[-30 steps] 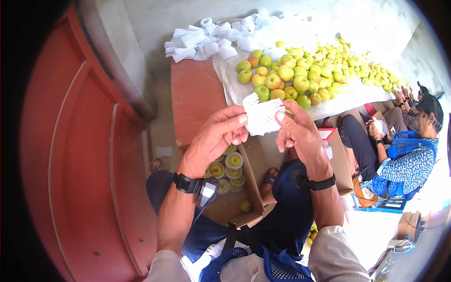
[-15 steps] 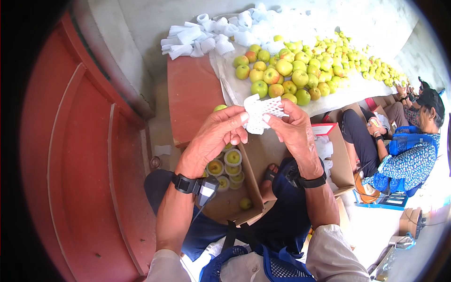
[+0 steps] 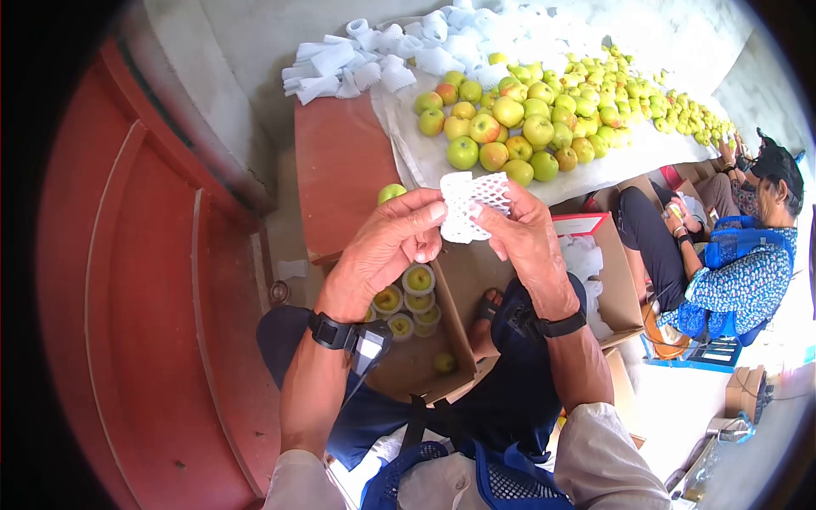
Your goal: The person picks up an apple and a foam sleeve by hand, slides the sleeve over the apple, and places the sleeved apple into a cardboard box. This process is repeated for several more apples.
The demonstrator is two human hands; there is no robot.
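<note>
A white foam net sleeve [image 3: 463,208] is stretched between my two hands in front of my chest. My left hand [image 3: 382,238] pinches its left edge between thumb and fingertips. On the other side, my right hand [image 3: 527,238] grips the open-mesh end, thumb on the near face. Just beyond my left fingers a green apple [image 3: 391,192] shows, partly covered by the hand. Below my hands, a cardboard box [image 3: 408,370] holds several apples [image 3: 420,279] in white foam sleeves, plus a bare apple [image 3: 444,363] near its front corner.
A red table [image 3: 340,161] carries a large spread of green and reddish apples [image 3: 537,130] on white cloth, with a heap of foam sleeves [image 3: 340,64] behind. Another open box [image 3: 620,272] with white foam stands at right. A person [image 3: 739,263] sits further right. A red door [image 3: 153,297] is at left.
The view has shifted slightly, so the table and apples sit a little higher and further left. Both hands keep hold of the foam sleeve, its mesh end now spread a bit taller.
</note>
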